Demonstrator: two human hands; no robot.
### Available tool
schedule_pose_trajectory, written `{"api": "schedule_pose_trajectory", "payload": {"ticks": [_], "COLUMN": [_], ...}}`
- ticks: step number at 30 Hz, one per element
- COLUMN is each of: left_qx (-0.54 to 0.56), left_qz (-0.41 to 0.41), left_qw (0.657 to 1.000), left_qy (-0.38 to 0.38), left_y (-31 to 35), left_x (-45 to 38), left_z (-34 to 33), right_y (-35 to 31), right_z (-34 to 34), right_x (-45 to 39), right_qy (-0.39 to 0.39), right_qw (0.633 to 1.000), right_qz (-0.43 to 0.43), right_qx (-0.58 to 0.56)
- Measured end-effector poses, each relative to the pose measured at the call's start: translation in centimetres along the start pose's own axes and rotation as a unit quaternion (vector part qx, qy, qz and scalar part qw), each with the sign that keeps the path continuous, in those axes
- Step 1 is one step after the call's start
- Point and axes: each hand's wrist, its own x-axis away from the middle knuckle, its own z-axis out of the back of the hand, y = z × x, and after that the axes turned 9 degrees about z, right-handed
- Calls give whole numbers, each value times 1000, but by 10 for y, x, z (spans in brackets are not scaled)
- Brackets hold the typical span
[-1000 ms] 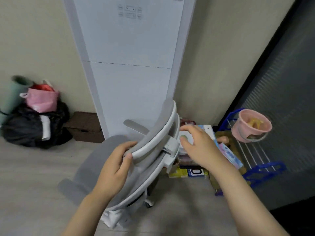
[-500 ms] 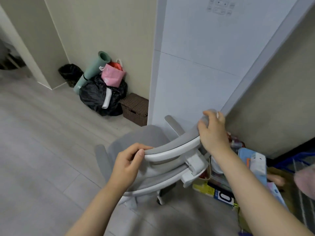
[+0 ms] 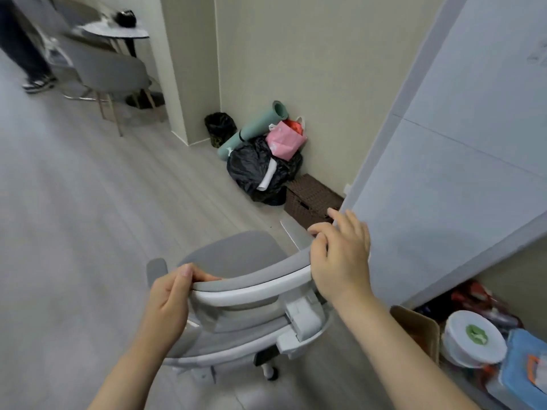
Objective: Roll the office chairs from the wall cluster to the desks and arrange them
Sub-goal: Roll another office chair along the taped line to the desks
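**Grey office chair being held by the top of its backrest, next to the big white panel**

The office chair [image 3: 236,294] is being seen from behind and above, standing on the pale wood floor [image 3: 74,232] right beside the tall white panel [image 3: 458,187] on the right. Its seat is being pointed away from the camera, up and to the left, roughly toward the open floor and the far corner. The long axis of the backrest's top edge is being run from lower left to upper right, curved like a shallow arc.

Looks-wise: grey fabric seat and back pad, a white plastic frame wrapped round the back, a white bracket block sticking out behind, flat grey armrests on either side. One caster is being shown under the base, dark with a pale hub.

The left hand [image 3: 170,303] is being wrapped over the left end of the backrest's top, thumb on the upper side, so that grip is closed on the chair. The right hand [image 3: 340,261] is being laid over the right end, fingers curled over the edge and holding it too.

Against the wall further back, a black bag [image 3: 260,173], a pink bag [image 3: 285,140] and a rolled green mat [image 3: 251,130] are being piled together, with a brown woven box [image 3: 313,199] just beside them. In the top left, a round surface [image 3: 115,32] with a grey shell chair [image 3: 109,72] is being blurred by motion, and someone's leg and shoe [image 3: 38,82] are being caught at the edge. Bottom right, a white lidded tub [image 3: 470,338] and a cardboard box [image 3: 420,329] are being crowded in with other clutter.
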Motion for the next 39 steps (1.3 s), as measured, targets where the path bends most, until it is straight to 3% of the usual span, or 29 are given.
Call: {"api": "schedule_pose_trajectory", "payload": {"ticks": [4,7,10,15,20,24,31,36,39], "left_qx": [-110,-246,-350,-444,-551,-538,-473,-457,-459], "left_qz": [-17,18,49,163,283,344,425,474,490], "left_qw": [994,968,935,881,781,762,733,685,662], "left_qy": [-11,-31,-30,17,72,109,242,311,334], "left_y": [-10,-10,-5,-10,-33,-49,-84,-109,-133], "left_x": [5,12,17,22,6,-2,-9,-15,-17], "left_z": [117,204,278,385,482,572,728,837,908], "right_y": [-88,-166,-246,-370,-499,-608,-811,-953,-1031], "right_z": [-60,-100,-139,-211,-284,-343,-457,-525,-567], "right_x": [-17,-27,-38,-62,-91,-113,-147,-152,-148], "right_qy": [-32,-56,-130,-228,-320,-366,-383,-389,-378], "right_qw": [996,989,972,918,838,763,612,540,515], "right_qz": [82,134,197,325,442,531,690,743,764], "right_qx": [22,7,2,15,-16,-48,-54,-74,-89]}}
